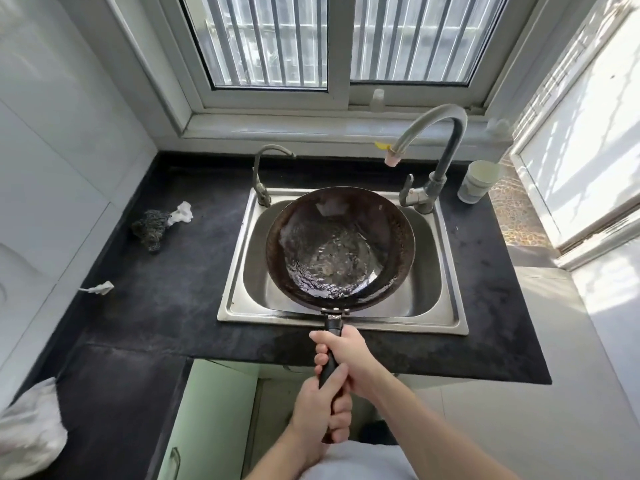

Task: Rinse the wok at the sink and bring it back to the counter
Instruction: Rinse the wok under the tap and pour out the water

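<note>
A dark round wok [341, 242] hangs over the steel sink [239, 271], with rippling water pooled in its bottom. Its long black handle [331, 355] points toward me across the sink's front rim. My right hand [346, 362] grips the handle nearer the pan. My left hand [320, 410] is wrapped around the handle's near end, just behind the right. The tall grey faucet [446, 147] arches at the sink's back right; its pink-tipped spout [392, 159] ends above the wok's far right rim, and no water runs from it.
The black counter [166, 282] surrounds the sink. A steel scrubber [150, 228] and crumpled white scraps [180, 213] lie on its left part. A small second tap [261, 178] stands at the sink's back left. A white cup [479, 181] sits at the right. A white bag [29, 434] lies near left.
</note>
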### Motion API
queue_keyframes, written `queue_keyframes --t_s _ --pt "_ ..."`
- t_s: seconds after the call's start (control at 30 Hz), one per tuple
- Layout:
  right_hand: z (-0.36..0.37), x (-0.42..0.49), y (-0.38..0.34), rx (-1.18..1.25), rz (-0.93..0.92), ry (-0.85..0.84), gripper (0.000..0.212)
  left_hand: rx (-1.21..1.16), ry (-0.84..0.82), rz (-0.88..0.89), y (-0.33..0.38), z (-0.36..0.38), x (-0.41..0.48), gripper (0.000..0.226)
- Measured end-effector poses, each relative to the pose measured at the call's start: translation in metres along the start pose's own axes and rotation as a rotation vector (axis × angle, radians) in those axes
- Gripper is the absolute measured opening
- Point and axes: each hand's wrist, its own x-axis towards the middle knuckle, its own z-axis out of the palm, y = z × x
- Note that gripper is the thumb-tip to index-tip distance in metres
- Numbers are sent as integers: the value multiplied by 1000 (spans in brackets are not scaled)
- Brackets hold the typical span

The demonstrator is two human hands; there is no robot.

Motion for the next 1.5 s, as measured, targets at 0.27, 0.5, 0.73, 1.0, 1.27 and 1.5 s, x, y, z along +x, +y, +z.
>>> queue_keyframes --t_s 0.27,0.5,0.73,1.0,1.27,1.5 --pt "-20 0 -23 -251 -58 45 22 -162 -95 -68 -4 25 15 35" --pt "-22 8 -29 -315 -71 35 25 -226 -128 -61 1 30 22 33" --pt "-22 16 -24 -195 -26 -98 26 -32 0 17 1 21 24 37" --pt "-20 26 -38 -195 20 -199 26 114 167 174 7 33 28 41" --pt "-37 24 -34 -195 75 -278 29 204 291 233 -13 47 31 42" --pt "-50 25 -26 -216 135 -246 35 237 386 200 -28 60 30 27"
